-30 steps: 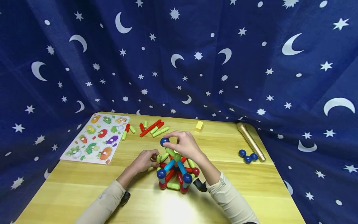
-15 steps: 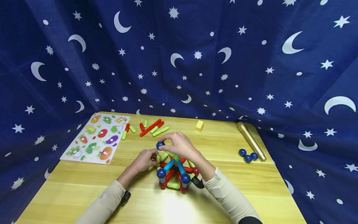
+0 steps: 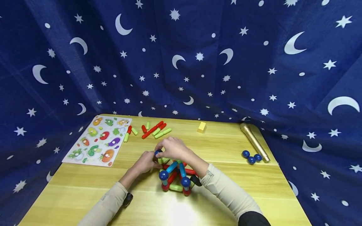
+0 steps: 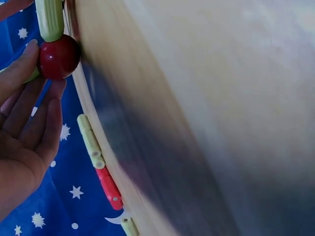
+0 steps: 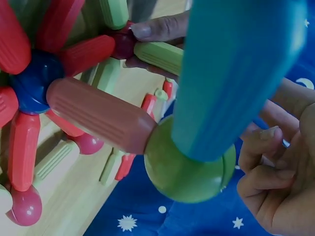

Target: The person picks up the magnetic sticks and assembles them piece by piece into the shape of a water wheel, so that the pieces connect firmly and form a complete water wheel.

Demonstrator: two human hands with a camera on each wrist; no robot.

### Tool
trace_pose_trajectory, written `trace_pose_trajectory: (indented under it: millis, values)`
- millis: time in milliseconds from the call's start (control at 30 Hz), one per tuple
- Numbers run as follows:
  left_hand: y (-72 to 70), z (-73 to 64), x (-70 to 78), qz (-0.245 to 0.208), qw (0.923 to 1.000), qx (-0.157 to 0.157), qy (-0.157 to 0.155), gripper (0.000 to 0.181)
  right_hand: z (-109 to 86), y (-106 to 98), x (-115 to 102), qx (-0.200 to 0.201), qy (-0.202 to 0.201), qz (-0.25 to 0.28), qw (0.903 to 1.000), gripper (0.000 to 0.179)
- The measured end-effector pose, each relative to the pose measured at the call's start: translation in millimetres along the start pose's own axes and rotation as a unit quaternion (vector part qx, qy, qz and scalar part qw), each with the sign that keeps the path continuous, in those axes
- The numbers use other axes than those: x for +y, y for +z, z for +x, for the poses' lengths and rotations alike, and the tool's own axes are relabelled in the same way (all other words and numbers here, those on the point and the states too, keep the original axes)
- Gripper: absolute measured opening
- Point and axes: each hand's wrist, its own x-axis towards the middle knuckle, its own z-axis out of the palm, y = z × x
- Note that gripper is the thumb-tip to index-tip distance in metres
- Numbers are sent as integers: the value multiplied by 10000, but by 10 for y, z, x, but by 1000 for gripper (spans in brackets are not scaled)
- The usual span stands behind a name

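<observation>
A toy structure of balls and rods stands before me, with light blue rods [image 3: 182, 169], red rods [image 5: 103, 115] and a green ball [image 5: 187, 172] at its top. My left hand [image 3: 145, 162] grips a red ball [image 4: 59, 56] at its left corner, thumb on one side and fingers on the other. From that ball rises an upright green rod [image 4: 49, 19]. My right hand [image 3: 172, 149] pinches a dark blue ball [image 3: 158, 153] at the top of this rod; whether they touch cannot be seen. In the right wrist view the pinched ball is hidden.
Loose red and green rods [image 3: 154, 129] lie at the back. A vegetable puzzle board [image 3: 97, 141] is at the left. A yellow block [image 3: 201, 127], a gold tube [image 3: 254, 142] and several blue balls [image 3: 251, 160] lie toward the right. A starry curtain hangs behind the table.
My right hand has moved left and down with the blue ball, from above the structure to the upright green rod. The left hand stays on the corner.
</observation>
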Motion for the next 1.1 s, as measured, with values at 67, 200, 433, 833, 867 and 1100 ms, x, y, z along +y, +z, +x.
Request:
trace_pose_trajectory:
  millis: [67, 200, 433, 833, 867, 1100]
  values:
    - [0, 0, -7, -91, 10000, -28, 22, 29, 9, 21, -3, -97, 7, -64, 9999, 23]
    - [3, 10, -9, -143, 9998, -75, 95, 31, 3, 48, 13, -219, 79, -94, 9997, 25]
    - [-28, 15, -9, -196, 9998, -1, 72, 35, -259, -108, 68, 442, -19, 155, 9989, 31]
    - [-5, -9, -9, -390, 9989, -222, 122, 28, -1366, 184, 77, 767, -132, -547, 9955, 26]
    - [-13, -6, -7, -386, 9989, -210, 142, 27, -1399, 209, 66, 765, -75, -692, 9946, 27]
    - [-29, 5, 8, -289, 9994, -153, 109, 27, -1457, 251, 79, 1176, 253, -912, 9885, 22]
